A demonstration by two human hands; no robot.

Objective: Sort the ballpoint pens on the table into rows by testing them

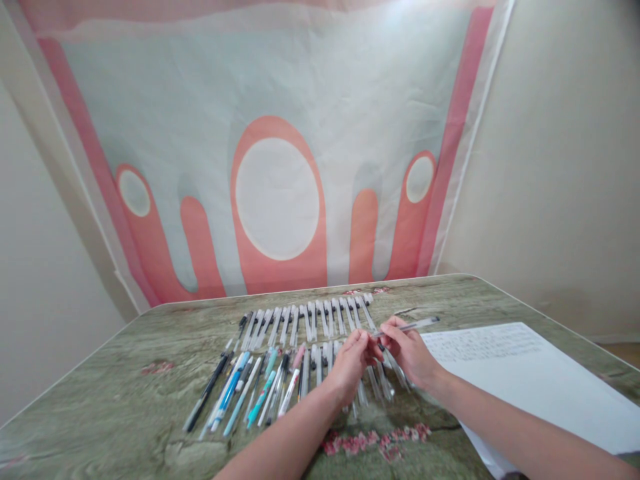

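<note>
A wide cloth hanging (280, 200) covered the wall behind the worktop, printed with coral arches, white ovals and a pale grey-blue ground between darker pink bands. Plain walls stood to either side. The worktop (115, 407) had a greenish wood-grain look, with a spray of pink printed blossoms (365, 441) near its front.

Both forearms reached in from the lower edge, and the hands met right of the middle, over the right end of the front row. The right hand (407, 355) pinched a slim clear pen (417, 325) between thumb and fingers; the pen's dark-clipped end pointed up and to the right, past that hand. The left hand (355, 360) was curled in, its fingertips closed on the opposite end of the same pen, though its point was hidden there.

Beyond the hands lay a back row of clear pens (313, 321), side by side. Nearer, the front row held coloured pens on the left, among them a blue pen (227, 398) and a turquoise pen (261, 400), and more clear ones toward the right, partly covered by the left hand. A white sheet of paper (545, 393), with handwriting across its upper part, lay to the right, partly behind the right forearm.
</note>
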